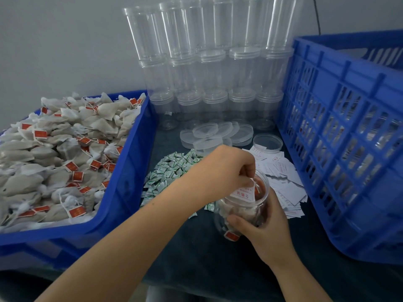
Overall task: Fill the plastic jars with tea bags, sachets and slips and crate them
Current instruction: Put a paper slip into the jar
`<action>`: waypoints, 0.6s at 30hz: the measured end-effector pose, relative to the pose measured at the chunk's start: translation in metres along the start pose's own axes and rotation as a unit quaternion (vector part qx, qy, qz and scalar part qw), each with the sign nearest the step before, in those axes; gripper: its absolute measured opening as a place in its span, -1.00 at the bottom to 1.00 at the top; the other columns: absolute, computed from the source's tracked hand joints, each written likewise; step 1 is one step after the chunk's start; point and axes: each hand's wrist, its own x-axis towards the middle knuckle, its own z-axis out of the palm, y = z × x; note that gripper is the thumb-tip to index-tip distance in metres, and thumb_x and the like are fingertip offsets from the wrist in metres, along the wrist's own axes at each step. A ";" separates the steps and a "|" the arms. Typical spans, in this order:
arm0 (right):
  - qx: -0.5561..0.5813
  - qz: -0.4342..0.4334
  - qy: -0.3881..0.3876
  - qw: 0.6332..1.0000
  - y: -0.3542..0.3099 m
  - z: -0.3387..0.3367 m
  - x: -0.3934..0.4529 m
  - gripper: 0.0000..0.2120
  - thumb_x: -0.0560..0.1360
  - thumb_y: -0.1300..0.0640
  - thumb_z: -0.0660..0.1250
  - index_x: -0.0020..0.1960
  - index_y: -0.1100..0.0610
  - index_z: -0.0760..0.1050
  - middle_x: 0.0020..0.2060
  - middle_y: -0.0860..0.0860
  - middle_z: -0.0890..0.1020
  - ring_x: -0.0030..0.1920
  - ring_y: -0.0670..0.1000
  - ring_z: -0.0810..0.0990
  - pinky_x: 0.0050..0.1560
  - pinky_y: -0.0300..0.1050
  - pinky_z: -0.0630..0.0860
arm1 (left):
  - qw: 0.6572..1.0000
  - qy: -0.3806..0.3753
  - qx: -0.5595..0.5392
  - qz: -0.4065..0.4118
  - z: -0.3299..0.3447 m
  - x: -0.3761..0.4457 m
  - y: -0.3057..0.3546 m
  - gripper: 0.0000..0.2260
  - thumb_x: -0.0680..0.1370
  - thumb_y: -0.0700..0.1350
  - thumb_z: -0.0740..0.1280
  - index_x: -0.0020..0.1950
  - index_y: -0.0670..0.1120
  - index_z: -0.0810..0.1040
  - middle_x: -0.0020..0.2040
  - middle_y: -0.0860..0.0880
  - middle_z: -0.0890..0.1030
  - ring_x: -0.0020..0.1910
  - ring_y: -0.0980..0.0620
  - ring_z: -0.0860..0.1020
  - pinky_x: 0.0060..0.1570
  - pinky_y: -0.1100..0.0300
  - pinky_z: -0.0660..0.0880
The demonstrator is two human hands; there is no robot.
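A clear plastic jar point(241, 211) holding tea bags tilts on the dark table near the middle. My right hand point(265, 229) grips its side from below. My left hand point(229, 168) pinches a white slip point(244, 192) with red print at the jar's open mouth. Green-and-white sachets point(172, 171) lie in a heap just behind my left arm. More white slips point(283, 179) are piled to the right of the jar. A blue bin point(122, 186) on the left is heaped with tea bags point(56, 153) bearing red tags.
Stacks of empty clear jars point(213, 68) stand at the back against the wall, with loose lids point(218, 132) in front of them. A tall blue slatted crate point(344, 136) holding filled jars walls off the right side.
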 end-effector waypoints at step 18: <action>-0.022 0.016 -0.013 1.000 -0.001 0.000 -0.003 -0.14 0.09 -0.13 0.61 0.35 -0.16 0.40 0.23 -0.24 0.58 0.29 -0.16 0.55 0.21 -0.18 0.55 | 0.981 0.177 -0.074 0.008 0.008 -0.014 -0.010 -0.75 0.45 0.06 0.43 0.09 0.05 0.55 -0.06 0.21 0.52 -0.10 0.25 0.47 -0.08 0.43 0.41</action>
